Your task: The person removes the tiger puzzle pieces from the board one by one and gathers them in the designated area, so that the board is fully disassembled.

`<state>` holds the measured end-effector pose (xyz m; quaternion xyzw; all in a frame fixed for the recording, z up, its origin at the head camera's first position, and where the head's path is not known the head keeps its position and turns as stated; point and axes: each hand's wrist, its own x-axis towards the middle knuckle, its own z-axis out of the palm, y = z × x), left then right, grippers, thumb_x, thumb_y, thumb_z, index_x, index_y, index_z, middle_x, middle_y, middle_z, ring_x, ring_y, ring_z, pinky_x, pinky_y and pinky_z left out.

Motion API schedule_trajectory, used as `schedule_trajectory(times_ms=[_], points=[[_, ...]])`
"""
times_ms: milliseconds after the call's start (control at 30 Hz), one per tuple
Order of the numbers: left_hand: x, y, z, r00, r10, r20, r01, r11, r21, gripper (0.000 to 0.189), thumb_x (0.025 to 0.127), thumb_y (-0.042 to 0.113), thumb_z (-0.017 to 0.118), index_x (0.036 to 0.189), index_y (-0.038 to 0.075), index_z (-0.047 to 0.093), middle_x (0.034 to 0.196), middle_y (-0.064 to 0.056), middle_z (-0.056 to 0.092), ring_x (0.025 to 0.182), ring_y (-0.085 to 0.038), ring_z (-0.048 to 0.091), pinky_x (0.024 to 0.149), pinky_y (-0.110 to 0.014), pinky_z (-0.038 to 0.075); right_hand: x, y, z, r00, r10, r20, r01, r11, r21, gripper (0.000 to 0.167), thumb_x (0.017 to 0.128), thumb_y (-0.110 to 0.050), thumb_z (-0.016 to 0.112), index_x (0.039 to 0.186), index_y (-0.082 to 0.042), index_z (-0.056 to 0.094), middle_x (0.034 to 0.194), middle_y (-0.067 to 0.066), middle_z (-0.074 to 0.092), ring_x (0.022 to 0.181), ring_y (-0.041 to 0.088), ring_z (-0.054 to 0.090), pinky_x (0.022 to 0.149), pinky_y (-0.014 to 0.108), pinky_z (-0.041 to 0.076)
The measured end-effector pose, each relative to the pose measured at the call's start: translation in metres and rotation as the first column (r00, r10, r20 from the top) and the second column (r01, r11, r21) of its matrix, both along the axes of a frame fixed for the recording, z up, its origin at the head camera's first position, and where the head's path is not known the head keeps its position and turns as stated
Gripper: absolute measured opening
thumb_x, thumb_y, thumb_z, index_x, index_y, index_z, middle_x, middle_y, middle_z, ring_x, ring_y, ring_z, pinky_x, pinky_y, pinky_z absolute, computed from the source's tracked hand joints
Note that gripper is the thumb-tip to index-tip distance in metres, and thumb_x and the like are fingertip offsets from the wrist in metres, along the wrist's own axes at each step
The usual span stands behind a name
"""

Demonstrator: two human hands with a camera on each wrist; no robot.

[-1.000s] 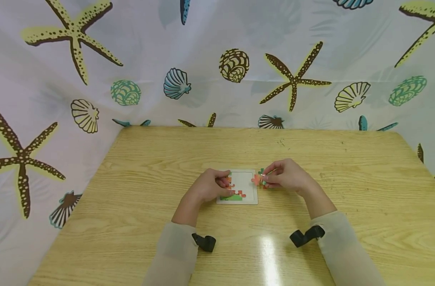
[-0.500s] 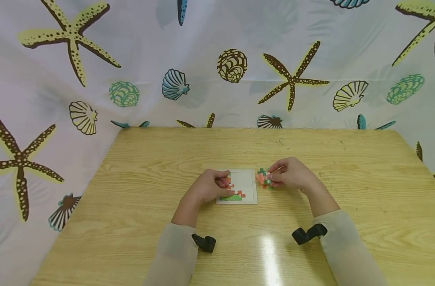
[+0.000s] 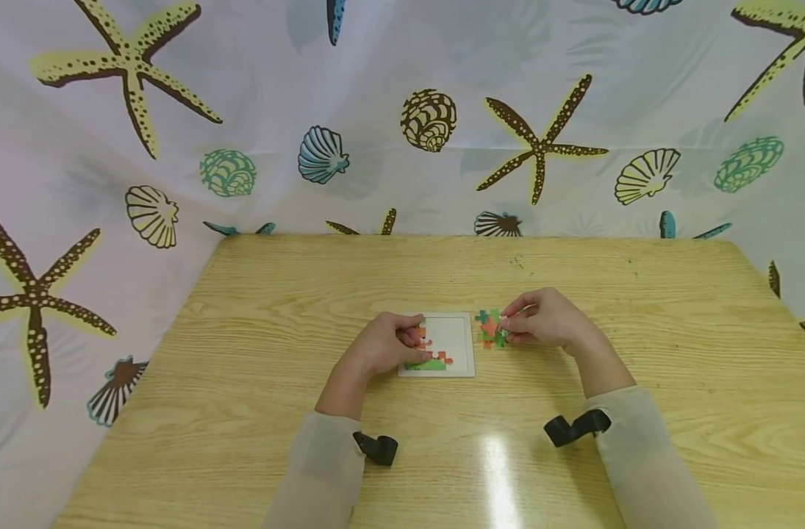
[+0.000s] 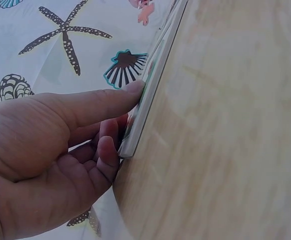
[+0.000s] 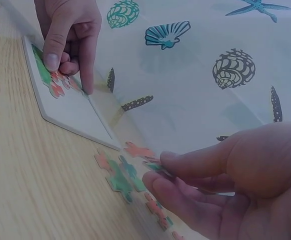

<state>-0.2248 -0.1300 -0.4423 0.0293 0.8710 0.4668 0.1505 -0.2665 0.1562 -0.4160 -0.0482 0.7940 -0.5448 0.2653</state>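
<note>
A square white puzzle board (image 3: 453, 335) lies on the table, with orange and green pieces (image 3: 431, 364) fitted along its left and near sides. My left hand (image 3: 390, 342) holds the board at its left side. Its thumb presses on the fitted pieces, and the other fingers curl in at the edge, as the left wrist view shows. To the right of the board, my right hand (image 3: 546, 321) pinches a small jigsaw piece (image 5: 158, 167) between thumb and fingertips. Its picture is mostly covered by the fingers. Loose jigsaw pieces (image 3: 488, 328) lie right beneath those fingertips.
The wooden table (image 3: 296, 294) reaches back to a white curtain (image 3: 376, 66) printed with starfish and shells. Several orange and green pieces (image 5: 119, 181) are grouped close by the board's right edge. Each sleeve cuff carries a black wrist mount (image 3: 577, 427).
My right hand has drawn back rightward from the board's edge, uncovering more of the loose pieces. My left hand stays in place on the board.
</note>
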Motion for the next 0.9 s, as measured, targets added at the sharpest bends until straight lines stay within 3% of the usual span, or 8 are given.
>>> schedule_trajectory(times_ms=[433, 900], points=[[-0.0022, 0.0001, -0.0027, 1.000, -0.004, -0.002, 0.004, 1.000, 0.003, 0.070, 0.085, 0.004, 0.086, 0.148, 0.001, 0.056, 0.095, -0.007, 0.060, 0.082, -0.017, 0.050, 0.072, -0.026, 0.043, 0.0004, 0.0034, 0.0013, 1.000, -0.007, 0.019, 0.006, 0.999, 0.041, 0.027, 0.102, -0.001, 0.064, 0.124, 0.015, 0.058, 0.106, 0.018, 0.069, 0.079, 0.014, 0.071, 0.077, 0.029, 0.061], [-0.0006, 0.0008, -0.0008, 1.000, 0.004, 0.008, -0.004, 1.000, 0.001, 0.070, 0.085, 0.005, 0.086, 0.148, 0.002, 0.056, 0.094, -0.006, 0.060, 0.082, -0.018, 0.050, 0.073, -0.027, 0.043, -0.0008, 0.0096, 0.0029, 0.999, -0.034, 0.009, 0.033, 0.994, 0.100, 0.025, 0.101, 0.000, 0.065, 0.120, 0.015, 0.061, 0.100, 0.015, 0.069, 0.076, 0.013, 0.070, 0.075, 0.028, 0.061]])
